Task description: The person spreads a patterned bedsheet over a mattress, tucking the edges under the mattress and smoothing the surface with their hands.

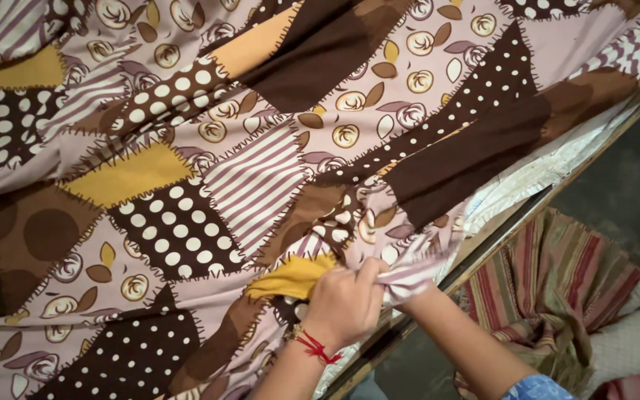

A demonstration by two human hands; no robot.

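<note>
- Patchwork sheet (246, 170) fills most of what we see: squares of brown with white dots, lilac stripes, cream roses, plain mustard and plain dark brown, spread over a bed.
- We see the left hand (344, 302) clenched on a bunch of that sheet at the bed's edge, fingers curled over the gathered cloth, knuckles up.
- A red thread band (317, 347) sits around the wrist just behind that hand.
- We see the right forearm (462, 342) come in from the floor side and meet the same bunch; the right hand itself is hidden under the folds, so we cannot tell whether it is closed or loose.
- A blue patterned sleeve (536, 388) shows at the near end of that arm.
- From the grip, nearly all of the sheet runs away from us and off to the left, lying fairly flat with shallow creases.
- A mustard patch (290, 277) lies touching the left hand on its far-left side, puckered toward the fingers.
- The cloth just beyond the knuckles is pulled into tight folds that fan out from the fist.
- To the right of the grip, we see a pale mattress edge (535, 174) uncovered, with a dark wooden bed rail (498, 241) beside it.
- Past the rail, lower than the grip, a striped cloth (557, 289) in red, green and tan lies heaped on the floor.
</note>
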